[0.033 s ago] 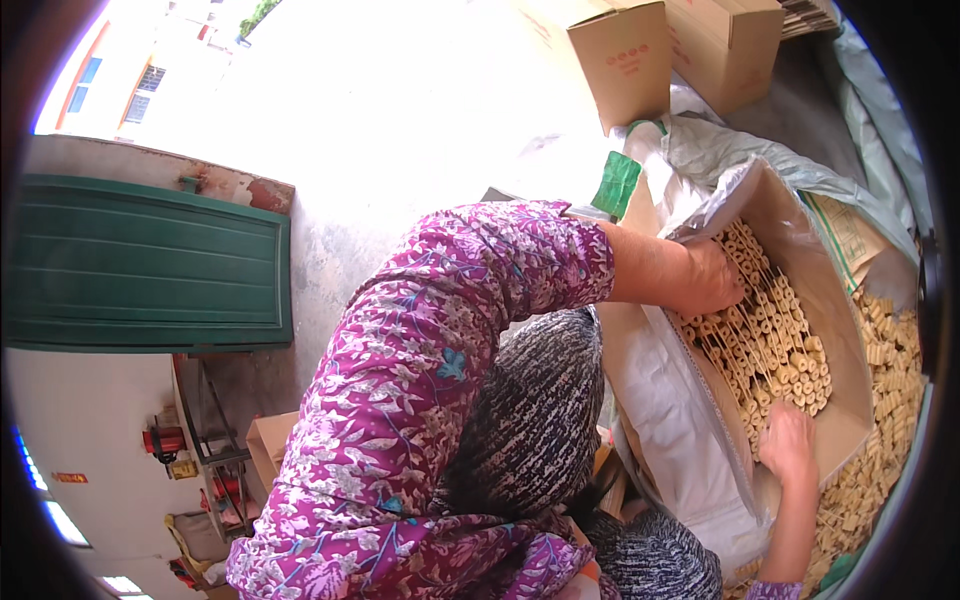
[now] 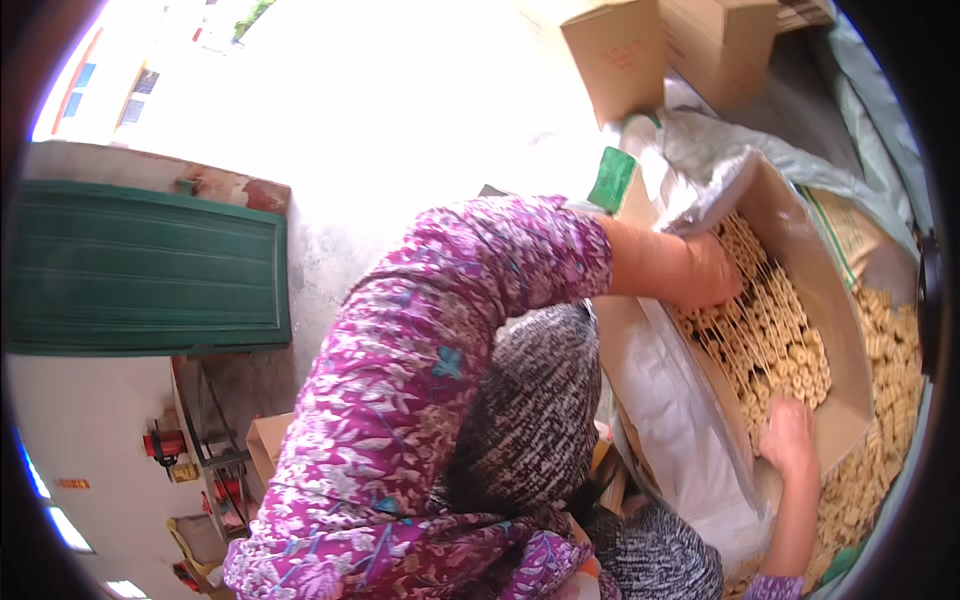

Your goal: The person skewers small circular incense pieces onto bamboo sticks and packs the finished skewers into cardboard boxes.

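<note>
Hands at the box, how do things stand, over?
Left hand and right hand both inside cardboard box. At opposite ends of the packed tan pieces. Plastic sheeting bunched at the rim near left hand.

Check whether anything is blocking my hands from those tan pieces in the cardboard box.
Nothing visible does. Your left hand and right hand are both inside the open cardboard box, at opposite ends of the tan pieces. Crumpled plastic sits at the rim near the left hand, but not in between.
</note>
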`<act>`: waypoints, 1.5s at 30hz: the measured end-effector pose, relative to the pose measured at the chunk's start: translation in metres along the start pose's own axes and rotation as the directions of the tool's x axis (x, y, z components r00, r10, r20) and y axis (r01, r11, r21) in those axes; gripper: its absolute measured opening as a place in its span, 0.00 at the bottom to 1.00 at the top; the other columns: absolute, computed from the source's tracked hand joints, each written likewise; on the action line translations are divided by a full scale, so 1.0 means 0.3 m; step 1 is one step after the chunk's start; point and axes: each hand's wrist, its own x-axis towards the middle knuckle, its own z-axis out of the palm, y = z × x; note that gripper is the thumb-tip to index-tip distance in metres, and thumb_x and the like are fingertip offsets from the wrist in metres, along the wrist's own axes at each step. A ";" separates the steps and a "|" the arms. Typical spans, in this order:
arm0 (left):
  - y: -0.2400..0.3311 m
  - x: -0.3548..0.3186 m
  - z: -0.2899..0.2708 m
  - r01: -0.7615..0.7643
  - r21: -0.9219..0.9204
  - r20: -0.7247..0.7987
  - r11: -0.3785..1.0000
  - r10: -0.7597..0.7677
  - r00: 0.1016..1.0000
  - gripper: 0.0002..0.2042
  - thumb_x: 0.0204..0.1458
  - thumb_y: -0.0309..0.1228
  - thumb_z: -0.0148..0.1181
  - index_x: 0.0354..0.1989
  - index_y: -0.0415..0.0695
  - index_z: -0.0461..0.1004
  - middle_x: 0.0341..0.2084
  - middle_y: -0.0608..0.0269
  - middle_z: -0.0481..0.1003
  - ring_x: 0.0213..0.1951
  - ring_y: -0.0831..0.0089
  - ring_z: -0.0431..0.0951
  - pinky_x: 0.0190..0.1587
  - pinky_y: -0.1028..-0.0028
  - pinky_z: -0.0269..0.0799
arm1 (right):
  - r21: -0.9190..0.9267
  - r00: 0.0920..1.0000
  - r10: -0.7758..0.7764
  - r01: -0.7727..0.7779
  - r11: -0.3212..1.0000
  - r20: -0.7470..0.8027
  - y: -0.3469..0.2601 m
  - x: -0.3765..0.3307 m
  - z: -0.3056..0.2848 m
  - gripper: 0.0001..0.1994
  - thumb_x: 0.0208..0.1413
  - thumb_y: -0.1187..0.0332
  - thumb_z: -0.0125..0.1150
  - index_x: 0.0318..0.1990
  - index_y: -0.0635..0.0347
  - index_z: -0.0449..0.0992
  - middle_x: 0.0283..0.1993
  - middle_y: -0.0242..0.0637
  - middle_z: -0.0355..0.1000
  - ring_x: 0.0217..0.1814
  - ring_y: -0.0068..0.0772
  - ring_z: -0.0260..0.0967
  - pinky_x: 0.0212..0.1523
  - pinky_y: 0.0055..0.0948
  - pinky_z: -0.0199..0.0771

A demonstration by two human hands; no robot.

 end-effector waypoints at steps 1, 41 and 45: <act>-0.003 0.028 -0.008 -0.047 0.009 0.038 0.999 0.047 0.998 0.18 0.51 0.37 0.57 0.49 0.43 0.68 0.46 0.54 0.74 0.46 0.59 0.78 0.46 0.59 0.76 | -0.016 0.995 0.043 -0.042 0.999 0.090 0.005 0.004 -0.005 0.07 0.40 0.74 0.54 0.29 0.67 0.71 0.33 0.59 0.72 0.40 0.62 0.70 0.42 0.51 0.71; -0.020 0.115 -0.025 0.262 -0.414 0.103 0.872 -0.242 0.965 0.25 0.52 0.40 0.62 0.56 0.40 0.70 0.50 0.49 0.74 0.52 0.54 0.74 0.57 0.62 0.67 | 0.200 0.847 0.033 0.087 0.976 -0.531 0.004 -0.048 -0.064 0.03 0.49 0.78 0.54 0.32 0.64 0.70 0.33 0.44 0.72 0.39 0.49 0.74 0.39 0.44 0.75; 0.010 0.137 -0.020 0.283 -0.288 0.066 0.915 -0.276 0.959 0.24 0.49 0.41 0.63 0.53 0.41 0.72 0.49 0.51 0.74 0.52 0.54 0.74 0.56 0.62 0.67 | 0.211 0.885 0.033 0.075 0.975 -0.465 0.012 -0.045 -0.060 0.10 0.51 0.74 0.61 0.40 0.64 0.71 0.35 0.43 0.70 0.38 0.49 0.71 0.38 0.43 0.72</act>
